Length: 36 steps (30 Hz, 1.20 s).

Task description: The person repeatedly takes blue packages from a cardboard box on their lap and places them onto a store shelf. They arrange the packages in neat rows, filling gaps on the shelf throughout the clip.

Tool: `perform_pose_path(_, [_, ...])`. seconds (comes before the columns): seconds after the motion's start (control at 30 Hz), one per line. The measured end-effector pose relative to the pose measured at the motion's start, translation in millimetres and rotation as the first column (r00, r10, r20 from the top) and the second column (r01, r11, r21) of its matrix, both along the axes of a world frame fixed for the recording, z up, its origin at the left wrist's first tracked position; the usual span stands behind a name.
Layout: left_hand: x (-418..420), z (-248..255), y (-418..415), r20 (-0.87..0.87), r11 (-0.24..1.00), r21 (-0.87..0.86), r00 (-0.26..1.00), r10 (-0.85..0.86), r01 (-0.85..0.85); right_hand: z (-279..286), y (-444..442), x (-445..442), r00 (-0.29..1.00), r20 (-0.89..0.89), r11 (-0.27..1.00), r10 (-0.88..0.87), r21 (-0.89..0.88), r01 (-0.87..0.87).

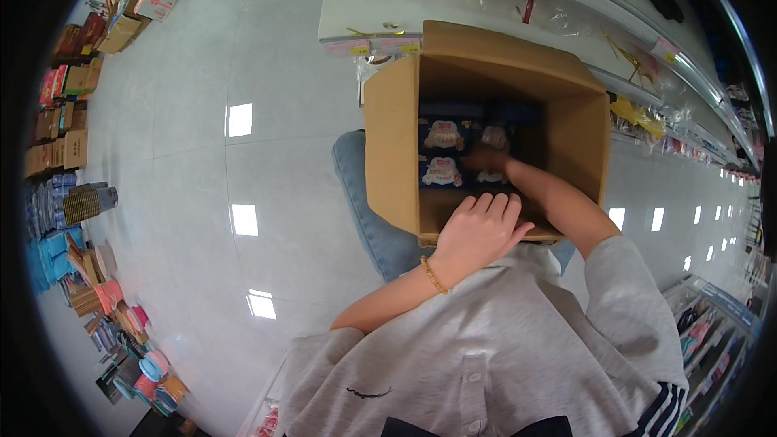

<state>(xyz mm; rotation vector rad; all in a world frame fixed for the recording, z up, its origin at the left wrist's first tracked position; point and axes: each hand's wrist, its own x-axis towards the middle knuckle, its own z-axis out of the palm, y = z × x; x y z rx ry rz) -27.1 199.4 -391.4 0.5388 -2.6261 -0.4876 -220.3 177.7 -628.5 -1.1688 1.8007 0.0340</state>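
Observation:
A cardboard box [394, 145] rests on my lap with its flaps folded outward. Over its near edge, my left hand [482, 224] grips the rim with curled fingers; a beaded bracelet circles that wrist. My right hand [487, 159] reaches deep inside, in shadow among the packs, and its fingers are too dark to make out. Several dark blue packs with white printed labels lie in rows at the bottom, such as one pack [442, 171] at the near left and another pack [443, 135] behind it. The right side of the interior is dark.
Beyond the box stands a white shelf unit [364, 6] with price tags and clear plastic wrap [564, 21]. Yellow plastic [637, 116] hangs at the right. Cartons [76, 149] and plastic baskets [90, 203] line the far left across a tiled floor [188, 194]. Low racks [710, 328] stand at the right.

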Motion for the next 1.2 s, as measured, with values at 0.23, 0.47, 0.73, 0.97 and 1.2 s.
perform_pose_path(0.23, [1,-1,-3,-0.057,0.998,0.051,0.998,-0.027,0.030,207,-5,21,0.902,-0.199,0.878,0.384,-0.225,-0.424])
perform_pose_path(0.47, [4,11,-14,-0.189,0.983,0.184,0.982,0.024,0.012,284,102,22,0.954,-0.295,0.842,0.056,-0.499,-0.204])
perform_pose_path(0.73, [-33,82,-61,-0.347,0.978,0.196,0.938,-0.005,0.077,257,118,46,0.947,-0.215,0.624,-0.240,-0.781,-0.019])
perform_pose_path(0.97, [-105,251,-176,-0.618,0.958,-0.282,0.773,-0.144,-0.047,247,120,48,0.932,-0.268,0.587,-0.245,-0.806,-0.078])
perform_pose_path(1.2, [-201,355,-261,-0.701,0.987,-0.078,0.711,0.046,-0.141,234,128,46,0.897,-0.321,0.480,-0.304,-0.865,-0.147])
